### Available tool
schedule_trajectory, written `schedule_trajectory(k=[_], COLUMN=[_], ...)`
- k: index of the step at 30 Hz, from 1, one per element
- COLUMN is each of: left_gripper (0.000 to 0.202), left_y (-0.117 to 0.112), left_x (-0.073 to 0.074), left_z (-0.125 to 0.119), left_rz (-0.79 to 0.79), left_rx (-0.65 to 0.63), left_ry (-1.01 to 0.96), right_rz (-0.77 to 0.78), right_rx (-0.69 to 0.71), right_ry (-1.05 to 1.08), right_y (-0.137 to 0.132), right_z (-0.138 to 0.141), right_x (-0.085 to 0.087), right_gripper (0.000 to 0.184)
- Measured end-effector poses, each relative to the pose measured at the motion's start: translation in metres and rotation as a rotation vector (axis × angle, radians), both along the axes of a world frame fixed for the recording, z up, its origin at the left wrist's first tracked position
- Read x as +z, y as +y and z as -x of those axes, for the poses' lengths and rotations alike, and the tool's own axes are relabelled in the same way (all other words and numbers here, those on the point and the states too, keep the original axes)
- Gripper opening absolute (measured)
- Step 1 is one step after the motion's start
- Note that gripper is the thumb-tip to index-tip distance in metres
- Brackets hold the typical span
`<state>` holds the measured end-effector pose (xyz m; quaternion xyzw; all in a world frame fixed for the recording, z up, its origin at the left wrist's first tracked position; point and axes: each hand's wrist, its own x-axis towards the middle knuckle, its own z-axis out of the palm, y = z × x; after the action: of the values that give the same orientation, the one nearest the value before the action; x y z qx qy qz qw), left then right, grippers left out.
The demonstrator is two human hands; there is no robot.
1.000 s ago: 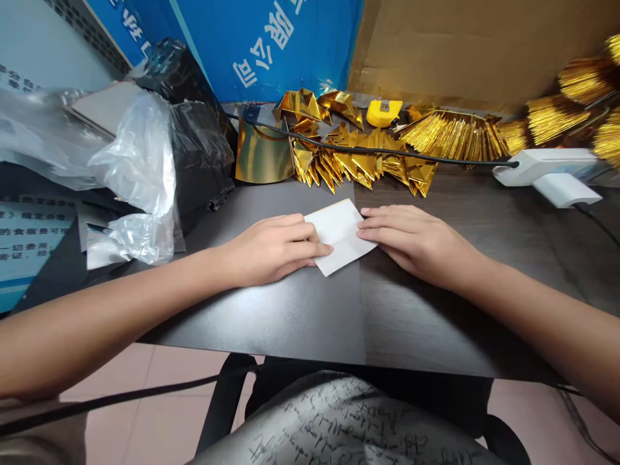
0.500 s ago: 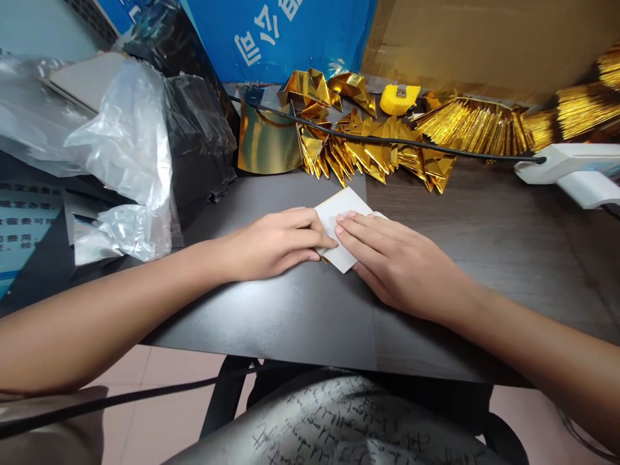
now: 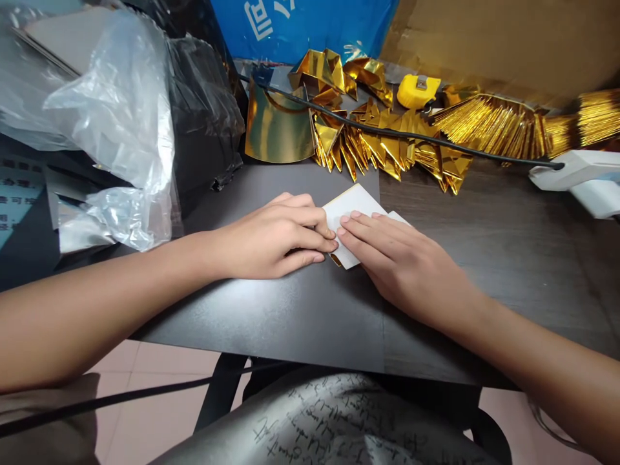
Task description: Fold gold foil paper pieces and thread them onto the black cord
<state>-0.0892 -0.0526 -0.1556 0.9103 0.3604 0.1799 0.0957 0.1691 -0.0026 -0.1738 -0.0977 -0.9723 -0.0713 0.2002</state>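
A folded sheet of paper (image 3: 349, 205), white on top with a gold edge showing beneath, lies on the dark table (image 3: 290, 310). My left hand (image 3: 276, 236) rests at its left edge, fingers pressed together and pinning the paper's left side down. My right hand (image 3: 402, 261) lies flat over the right part of the paper, fingers stretched out and pressing on it. The fingertips of both hands meet near the paper's lower left corner.
Behind the paper lie a pile of folded gold pieces (image 3: 382, 139), a curved gold sheet (image 3: 278, 129), a yellow tape measure (image 3: 419, 90) and a black cable (image 3: 436, 142). Clear and black plastic bags (image 3: 126, 123) fill the left. A white device (image 3: 581, 174) sits at the right.
My right hand has slid left across the paper until its fingertips meet those of my left hand. The paper now looks narrower under the hands. The camera has tipped a little downward.
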Motion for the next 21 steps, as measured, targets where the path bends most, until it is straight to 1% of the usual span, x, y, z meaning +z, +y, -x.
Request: schedule_trajectory(k=[4,9,15,21], left_gripper=[0.023,0.023,0.025,0.028], left_y=[0.0003,0.0011,0.0003,0.0007], left_x=[-0.0017,-0.002,-0.0013,-0.0001], left_z=[0.0002,0.0002,0.0005,0.002], left_rz=[0.003,0.003,0.033,-0.02], left_rx=[0.0,0.0,0.019,-0.005], left_ry=[-0.008,-0.008,0.023,0.081], right_rz=[0.008,0.014,0.072,0.061], right_rx=[0.046,0.038,0.03,0.048], right_ry=[0.028,0.02,-0.001,-0.045], right_y=[0.0028,0.0037,-0.0005,-0.0046], right_z=[-0.0016,-0.0004,0.0,-0.0018], right_x=[0.0016,-0.0003,-0.0016,0.0012], right_gripper=[0.035,0.034,0.037,0.042])
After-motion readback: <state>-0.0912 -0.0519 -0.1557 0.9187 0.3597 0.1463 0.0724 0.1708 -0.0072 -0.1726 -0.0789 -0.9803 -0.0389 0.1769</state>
